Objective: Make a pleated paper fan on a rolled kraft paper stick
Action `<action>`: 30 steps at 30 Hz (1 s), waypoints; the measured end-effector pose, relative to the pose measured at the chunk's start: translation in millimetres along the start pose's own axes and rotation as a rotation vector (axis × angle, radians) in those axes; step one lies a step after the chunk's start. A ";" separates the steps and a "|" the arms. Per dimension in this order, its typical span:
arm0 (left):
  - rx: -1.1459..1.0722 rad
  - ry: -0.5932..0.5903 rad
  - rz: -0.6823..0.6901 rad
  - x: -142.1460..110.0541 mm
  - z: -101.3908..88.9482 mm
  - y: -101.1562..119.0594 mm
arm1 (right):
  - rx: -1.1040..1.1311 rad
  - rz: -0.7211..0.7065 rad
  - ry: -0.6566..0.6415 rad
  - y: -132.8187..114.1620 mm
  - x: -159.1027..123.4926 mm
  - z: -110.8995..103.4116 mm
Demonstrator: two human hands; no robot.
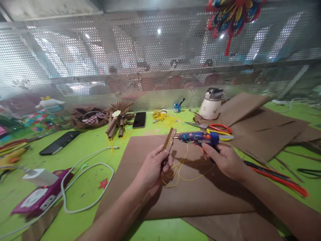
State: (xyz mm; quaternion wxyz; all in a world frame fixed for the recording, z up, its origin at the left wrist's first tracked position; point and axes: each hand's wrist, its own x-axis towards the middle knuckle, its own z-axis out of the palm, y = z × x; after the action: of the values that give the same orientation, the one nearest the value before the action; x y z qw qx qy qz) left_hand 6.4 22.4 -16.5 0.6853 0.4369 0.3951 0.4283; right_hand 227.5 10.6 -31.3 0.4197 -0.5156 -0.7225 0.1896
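Observation:
My left hand (157,161) is closed round a narrow folded strip of brown paper (170,140), held upright and tilted a little to the right. A yellow string (179,174) trails from near that hand in loose loops. In my right hand (227,159) is a blue hot glue gun (198,138), its nozzle pointing left, at or very near the strip's edge. A clear glue stick shows at the gun's back end. Under both hands lies a large brown paper sheet (140,147) on the green table (82,180).
Red-handled scissors (220,128), a white kettle-like jug (210,105) and brown paper pieces (265,130) stand or lie to the right. Behind are a phone (139,119), a blue jar (177,107) and rolled paper figure (117,124). A white cable (111,174) loops left, by a purple power strip (41,197).

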 end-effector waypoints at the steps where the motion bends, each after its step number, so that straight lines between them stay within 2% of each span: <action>1: -0.002 -0.004 -0.001 0.0 0.1 -0.5 | -0.001 0.005 0.023 1.4 1.0 -0.7; 6: -0.019 -0.026 -0.001 -0.7 0.3 -3.3 | 0.008 0.023 0.087 4.0 4.1 -3.3; 20: 0.011 0.006 0.011 1.2 -0.9 -1.1 | 0.008 -0.045 -0.054 -10.3 -1.4 -1.6; 30: 0.002 0.001 0.023 -1.1 -0.6 0.3 | 0.242 0.135 -0.149 -5.9 -9.3 9.1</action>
State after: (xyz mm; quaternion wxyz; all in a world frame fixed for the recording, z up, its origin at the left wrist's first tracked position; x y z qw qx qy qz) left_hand 5.4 21.6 -16.3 0.6798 0.4418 0.3907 0.4360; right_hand 217.8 1.3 -36.2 0.4102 -0.4929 -0.6874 0.3409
